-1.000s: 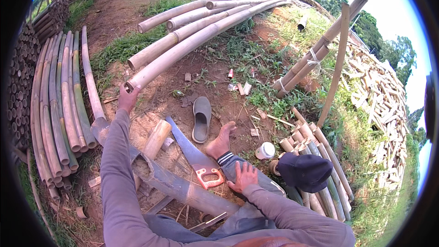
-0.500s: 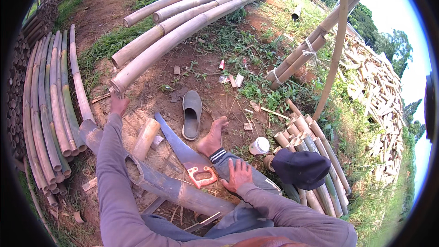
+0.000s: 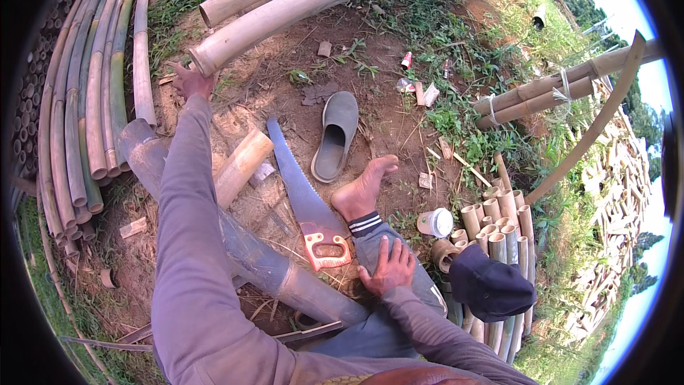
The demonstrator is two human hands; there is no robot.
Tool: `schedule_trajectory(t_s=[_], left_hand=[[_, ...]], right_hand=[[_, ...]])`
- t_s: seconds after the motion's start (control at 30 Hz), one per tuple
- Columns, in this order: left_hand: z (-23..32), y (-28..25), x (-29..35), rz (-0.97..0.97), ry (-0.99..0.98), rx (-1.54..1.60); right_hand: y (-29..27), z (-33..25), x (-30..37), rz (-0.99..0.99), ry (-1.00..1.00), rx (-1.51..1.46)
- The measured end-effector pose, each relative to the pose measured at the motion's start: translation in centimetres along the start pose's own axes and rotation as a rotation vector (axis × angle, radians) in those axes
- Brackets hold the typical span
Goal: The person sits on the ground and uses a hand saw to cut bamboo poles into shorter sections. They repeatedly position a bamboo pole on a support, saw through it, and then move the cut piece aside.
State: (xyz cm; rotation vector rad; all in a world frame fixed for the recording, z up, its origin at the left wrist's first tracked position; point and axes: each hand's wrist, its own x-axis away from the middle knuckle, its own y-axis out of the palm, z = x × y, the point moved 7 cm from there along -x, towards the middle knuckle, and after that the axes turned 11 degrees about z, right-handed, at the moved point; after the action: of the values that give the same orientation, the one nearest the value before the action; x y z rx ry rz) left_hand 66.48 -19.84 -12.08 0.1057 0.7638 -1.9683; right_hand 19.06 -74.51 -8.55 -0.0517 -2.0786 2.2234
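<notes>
My left hand (image 3: 192, 83) reaches out at the far left, fingers apart, right by the cut end of a long pale bamboo pole (image 3: 246, 33). Whether it touches the pole I cannot tell. My right hand (image 3: 390, 268) lies on my bent leg with its fingers spread, holding nothing. Between my arms a dark, thick bamboo piece (image 3: 285, 281) with a cut-out side runs slantwise toward my lap. A short pale bamboo length (image 3: 242, 164) rests near it. On the ground lies a handsaw (image 3: 303, 203) with an orange handle, close to my bare foot (image 3: 365, 187).
A grey slipper (image 3: 335, 135) lies beyond the saw. To the right stand a lidded white cup (image 3: 434, 222), a dark cap (image 3: 491, 284) and bundled bamboo pieces (image 3: 507, 232). Tied poles (image 3: 570, 85) slant in from the right edge. More long poles (image 3: 96, 100) are stacked at left.
The view has shifted, so the ground things sit higher and farther right. My left hand has moved slightly left of the pole's end, its fingers more spread. My right hand stays on my leg.
</notes>
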Motion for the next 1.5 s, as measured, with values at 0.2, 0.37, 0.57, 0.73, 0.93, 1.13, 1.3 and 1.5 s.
schedule_trajectory(t_s=[0.2, 0.37, 0.57, 0.73, 0.93, 1.13, 1.3, 1.5], left_hand=[[-3.2, 3.3, 0.7, -0.389, -0.474, 0.614], [-3.4, 5.1, 2.6, -0.517, -0.658, 0.685], [-1.7, 9.3, 5.8, -0.633, -0.565, 0.728], [-7.7, 9.9, -5.6, -0.518, -0.437, 0.883], [-4.6, 7.7, 1.1, -0.554, -0.582, 0.834], [-5.0, 6.7, 1.6, -0.553, -0.609, 0.718], [-4.0, 7.4, 1.5, -0.614, -0.579, 0.816], [-5.0, 6.7, 0.9, -0.536, -0.639, 0.860]], right_hand=[[-0.8, 0.9, -0.1, 0.019, 0.000, -0.025], [-0.4, 1.2, 0.2, -0.005, 0.041, -0.017], [0.0, 1.8, 1.5, -0.059, 0.100, 0.013], [0.8, 0.7, -0.5, -0.021, 0.024, -0.083], [0.5, 1.7, 1.0, 0.002, 0.065, -0.066], [0.0, 1.6, 0.8, 0.043, 0.041, -0.071], [0.1, 1.5, 0.8, 0.065, 0.044, -0.063], [0.4, 1.3, 0.9, 0.046, 0.044, -0.034]])
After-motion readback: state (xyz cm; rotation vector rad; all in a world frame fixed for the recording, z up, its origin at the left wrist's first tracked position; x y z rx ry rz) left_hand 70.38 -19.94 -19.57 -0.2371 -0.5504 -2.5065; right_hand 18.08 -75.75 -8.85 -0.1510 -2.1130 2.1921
